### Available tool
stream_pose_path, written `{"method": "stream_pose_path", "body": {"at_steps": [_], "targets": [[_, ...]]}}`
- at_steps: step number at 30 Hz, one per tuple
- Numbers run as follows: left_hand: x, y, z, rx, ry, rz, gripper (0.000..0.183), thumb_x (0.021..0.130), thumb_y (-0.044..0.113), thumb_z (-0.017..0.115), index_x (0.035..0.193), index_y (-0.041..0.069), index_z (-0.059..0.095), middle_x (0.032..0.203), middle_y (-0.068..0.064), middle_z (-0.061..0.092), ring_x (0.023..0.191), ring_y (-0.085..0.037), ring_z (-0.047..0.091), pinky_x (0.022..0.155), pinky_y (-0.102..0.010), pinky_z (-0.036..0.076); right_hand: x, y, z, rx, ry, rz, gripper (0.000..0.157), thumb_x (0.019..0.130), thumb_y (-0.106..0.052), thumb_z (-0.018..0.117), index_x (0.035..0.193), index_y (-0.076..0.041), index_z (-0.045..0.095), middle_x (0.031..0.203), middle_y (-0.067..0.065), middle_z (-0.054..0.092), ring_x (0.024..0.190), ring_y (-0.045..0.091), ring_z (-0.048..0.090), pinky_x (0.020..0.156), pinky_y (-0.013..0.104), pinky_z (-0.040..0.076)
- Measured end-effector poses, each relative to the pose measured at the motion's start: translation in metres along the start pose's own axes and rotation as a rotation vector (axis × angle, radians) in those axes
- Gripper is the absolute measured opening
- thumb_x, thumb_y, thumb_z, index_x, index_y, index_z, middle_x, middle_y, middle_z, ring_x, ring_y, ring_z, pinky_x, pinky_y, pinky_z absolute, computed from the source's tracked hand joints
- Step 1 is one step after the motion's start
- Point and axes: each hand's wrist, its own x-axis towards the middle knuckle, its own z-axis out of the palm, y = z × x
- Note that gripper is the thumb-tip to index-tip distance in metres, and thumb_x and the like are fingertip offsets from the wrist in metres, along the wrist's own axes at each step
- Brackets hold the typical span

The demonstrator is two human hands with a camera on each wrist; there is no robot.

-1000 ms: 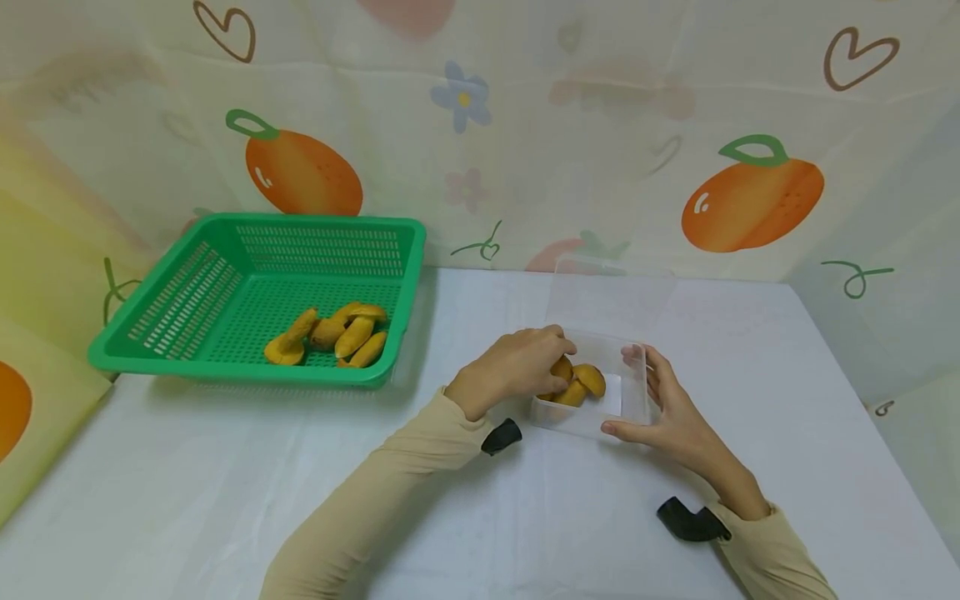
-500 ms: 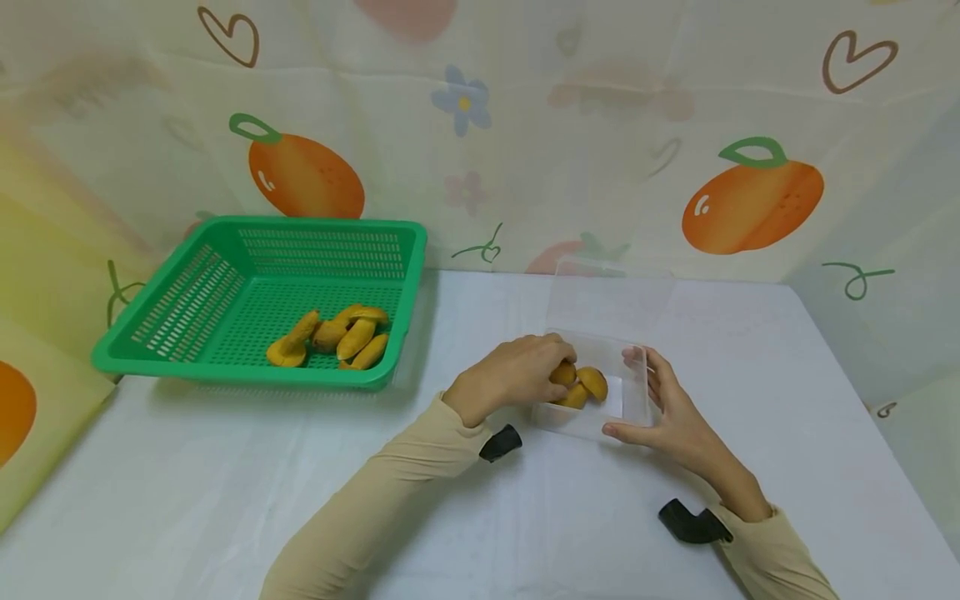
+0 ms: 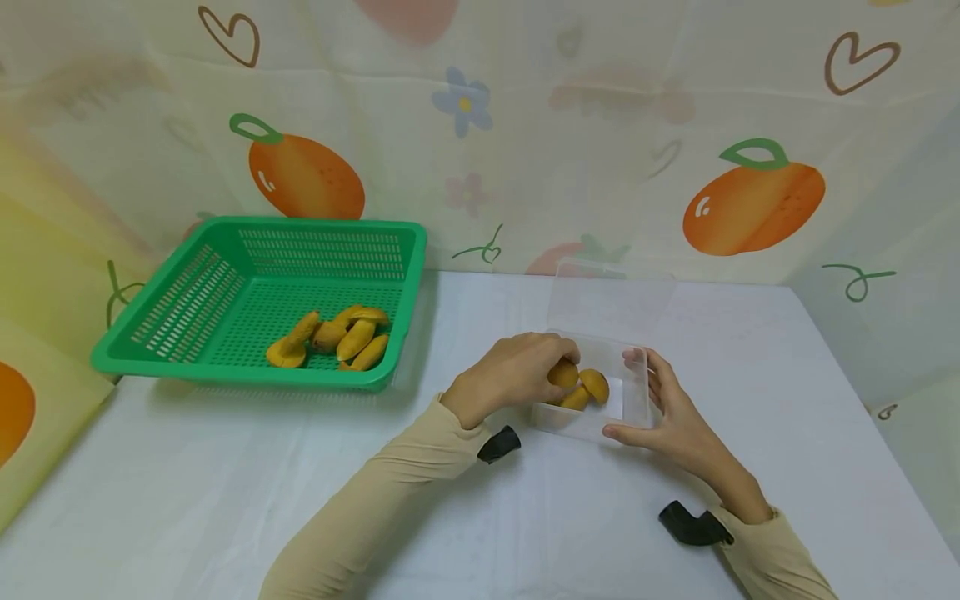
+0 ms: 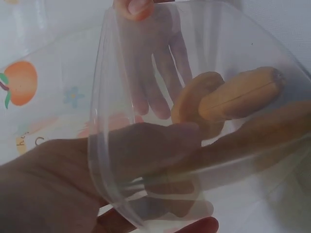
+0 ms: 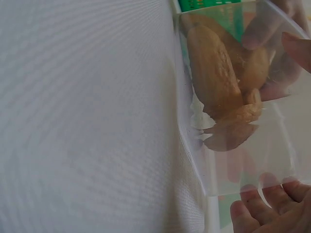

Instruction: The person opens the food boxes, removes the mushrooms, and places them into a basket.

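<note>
A clear plastic box (image 3: pixel 573 425) stands at the centre right of the table in the head view. Inside it lies a mushroom (image 3: pixel 596 386) with a yellow-brown cap. My left hand (image 3: pixel 510 375) reaches over the box's left side and holds another mushroom (image 3: pixel 562 374) low inside, fingers bent round its cap. The right hand (image 3: pixel 678 421) grips the box's right end, thumb at the front and fingers behind. Through the clear wall, the right wrist view shows the mushrooms (image 5: pixel 211 68) lying against each other, partly hidden by blur and reflections.
A green basket (image 3: pixel 247 374) with several mushrooms (image 3: pixel 357 337) stands at the left. The box's clear lid (image 3: pixel 611 300) lies open toward the back. Behind the white table (image 3: pixel 420 517) hangs a fruit-printed cloth (image 3: pixel 570 150).
My left hand, with its mushroom, has shifted slightly right inside the box. The other mushroom has moved a little right too. The right hand keeps its grip on the box.
</note>
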Motion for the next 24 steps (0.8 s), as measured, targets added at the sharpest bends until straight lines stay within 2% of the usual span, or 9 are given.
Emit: {"method": "stream_pose_path", "body": {"at_steps": [2, 5, 7, 12, 14, 16, 20, 22, 24], "targets": [[-0.002, 0.0, 0.0, -0.01, 0.016, -0.002, 0.037, 0.089, 0.025, 0.074, 0.125, 0.017, 0.065, 0.119, 0.002, 0.066, 0.096, -0.013, 0.058, 0.078, -0.026, 0.049, 0.0, 0.0, 0.0, 0.001, 0.0, 0.001, 0.11, 0.077, -0.013, 0.085, 0.157, -0.009, 0.011, 0.161, 0.017, 0.024, 0.148, 0.041, 0.024, 0.115, 0.019, 0.027], [-0.005, 0.0, -0.002, -0.018, 0.044, -0.007, 0.038, 0.088, 0.025, 0.074, 0.125, 0.019, 0.065, 0.116, 0.002, 0.064, 0.092, -0.012, 0.057, 0.075, -0.025, 0.048, 0.0, 0.001, 0.0, 0.001, -0.002, 0.003, 0.11, 0.077, -0.013, 0.085, 0.157, -0.009, 0.01, 0.161, 0.017, 0.024, 0.148, 0.041, 0.024, 0.109, 0.007, 0.026], [-0.007, 0.001, -0.004, -0.023, 0.064, -0.009, 0.038, 0.088, 0.025, 0.073, 0.125, 0.02, 0.065, 0.115, 0.002, 0.064, 0.09, -0.011, 0.057, 0.073, -0.025, 0.048, 0.0, 0.002, -0.001, -0.005, -0.004, 0.01, 0.11, 0.077, -0.014, 0.085, 0.157, -0.009, 0.01, 0.161, 0.016, 0.024, 0.148, 0.04, 0.025, 0.11, 0.008, 0.026], [-0.012, 0.003, -0.009, -0.035, 0.108, -0.013, 0.04, 0.088, 0.023, 0.072, 0.128, 0.021, 0.064, 0.117, 0.003, 0.063, 0.091, -0.011, 0.058, 0.073, -0.025, 0.049, 0.001, 0.001, -0.001, -0.015, -0.009, 0.033, 0.111, 0.077, -0.016, 0.085, 0.157, -0.009, 0.009, 0.161, 0.014, 0.024, 0.149, 0.037, 0.026, 0.117, 0.049, 0.027], [-0.014, 0.004, -0.011, -0.052, 0.132, -0.01, 0.041, 0.088, 0.023, 0.072, 0.128, 0.02, 0.063, 0.119, 0.003, 0.062, 0.093, -0.012, 0.059, 0.074, -0.026, 0.05, 0.001, 0.001, -0.001, -0.013, -0.008, 0.032, 0.111, 0.077, -0.015, 0.085, 0.157, -0.009, 0.008, 0.161, 0.015, 0.023, 0.149, 0.039, 0.025, 0.116, 0.058, 0.024], [-0.017, 0.003, -0.013, -0.064, 0.159, -0.007, 0.042, 0.089, 0.023, 0.072, 0.129, 0.019, 0.063, 0.122, 0.002, 0.061, 0.097, -0.012, 0.059, 0.077, -0.027, 0.052, 0.001, -0.001, 0.0, -0.013, -0.006, 0.031, 0.111, 0.077, -0.015, 0.085, 0.157, -0.009, 0.008, 0.161, 0.016, 0.023, 0.149, 0.04, 0.024, 0.117, 0.055, 0.023], [-0.023, 0.001, -0.018, -0.099, 0.209, 0.0, 0.043, 0.089, 0.02, 0.071, 0.131, 0.017, 0.062, 0.125, 0.0, 0.059, 0.102, -0.014, 0.06, 0.084, -0.029, 0.054, 0.0, -0.002, -0.001, -0.009, -0.002, 0.031, 0.111, 0.077, -0.015, 0.086, 0.157, -0.009, 0.009, 0.161, 0.017, 0.025, 0.148, 0.039, 0.026, 0.117, 0.031, 0.03], [-0.026, -0.001, -0.02, -0.115, 0.229, 0.003, 0.043, 0.089, 0.018, 0.071, 0.131, 0.016, 0.062, 0.125, -0.002, 0.058, 0.102, -0.015, 0.06, 0.086, -0.029, 0.054, 0.0, -0.002, -0.001, -0.008, 0.0, 0.032, 0.111, 0.077, -0.015, 0.086, 0.157, -0.009, 0.01, 0.161, 0.017, 0.025, 0.148, 0.039, 0.026, 0.117, 0.03, 0.03], [-0.029, -0.003, -0.021, -0.13, 0.243, 0.007, 0.044, 0.088, 0.015, 0.07, 0.131, 0.015, 0.061, 0.125, -0.003, 0.057, 0.101, -0.016, 0.06, 0.086, -0.029, 0.054, 0.0, -0.003, 0.0, -0.008, 0.0, 0.035, 0.112, 0.076, -0.014, 0.086, 0.157, -0.009, 0.009, 0.161, 0.017, 0.025, 0.149, 0.039, 0.025, 0.119, 0.039, 0.028]]}}
